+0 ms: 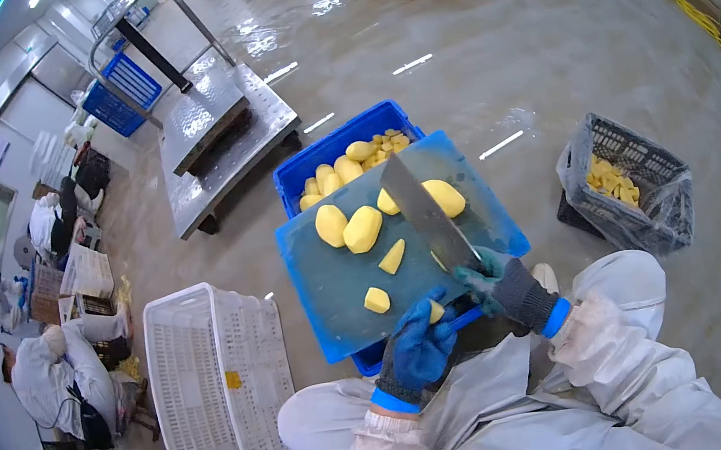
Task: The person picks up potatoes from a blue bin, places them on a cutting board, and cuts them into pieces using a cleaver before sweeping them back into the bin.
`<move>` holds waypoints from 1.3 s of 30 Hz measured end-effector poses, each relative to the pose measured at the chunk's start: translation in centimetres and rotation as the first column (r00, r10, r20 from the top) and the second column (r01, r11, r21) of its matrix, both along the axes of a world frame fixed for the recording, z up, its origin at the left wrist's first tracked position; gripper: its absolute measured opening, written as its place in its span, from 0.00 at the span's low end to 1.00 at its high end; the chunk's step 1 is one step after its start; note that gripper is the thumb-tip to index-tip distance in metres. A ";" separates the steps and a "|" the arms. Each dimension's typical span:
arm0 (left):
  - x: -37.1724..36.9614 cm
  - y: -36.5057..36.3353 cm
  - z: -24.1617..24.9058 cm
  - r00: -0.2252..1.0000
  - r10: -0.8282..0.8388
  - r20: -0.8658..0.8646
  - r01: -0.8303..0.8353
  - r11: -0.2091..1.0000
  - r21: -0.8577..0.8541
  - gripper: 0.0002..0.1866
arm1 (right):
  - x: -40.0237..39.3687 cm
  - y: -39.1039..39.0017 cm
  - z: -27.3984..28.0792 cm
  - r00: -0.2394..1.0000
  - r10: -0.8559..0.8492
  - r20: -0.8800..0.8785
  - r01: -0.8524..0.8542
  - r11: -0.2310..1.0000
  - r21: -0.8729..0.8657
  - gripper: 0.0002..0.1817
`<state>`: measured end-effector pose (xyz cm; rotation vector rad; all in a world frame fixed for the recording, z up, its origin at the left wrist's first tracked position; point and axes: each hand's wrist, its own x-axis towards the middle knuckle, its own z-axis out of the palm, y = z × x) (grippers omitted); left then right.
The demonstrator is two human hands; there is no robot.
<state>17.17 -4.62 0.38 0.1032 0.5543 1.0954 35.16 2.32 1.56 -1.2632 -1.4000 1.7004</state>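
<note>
My right hand (494,282), in a dark green and grey glove, is closed round the handle of a broad cleaver (427,216). The blade points away from me over a blue cutting board (334,292). My left hand (418,342), in a blue glove, is closed on a small potato piece (436,312) at the board's near edge. Whole peeled potatoes (363,229) lie towards the far side of the board, one (444,198) partly behind the blade. A cut wedge (392,258) and a chunk (377,300) rest nearer my left hand.
Beneath the board's far side, a blue crate (284,183) holds peeled potatoes and pieces. A lined black crate (670,204) with cut potato stands at right. A white basket (192,390) stands left, a metal platform scale (239,164) beyond. Co-workers (69,377) sit along the left wall.
</note>
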 end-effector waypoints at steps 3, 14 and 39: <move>-3.0 -3.2 -5.3 0.996 0.083 -0.021 -0.085 0.984 -0.157 0.10 | 1.6 -0.9 -0.2 0.996 0.016 0.091 -0.023 0.997 0.074 0.24; -5.7 -5.4 -11.6 -0.256 0.231 -0.939 0.385 0.915 0.120 0.12 | 5.5 -1.6 1.0 0.402 0.021 0.915 -0.815 0.463 0.348 0.21; -5.6 -5.7 -12.5 0.236 0.297 -0.925 0.035 0.949 0.314 0.10 | 6.7 -2.8 -2.7 0.961 -0.103 0.258 0.034 0.966 0.258 0.26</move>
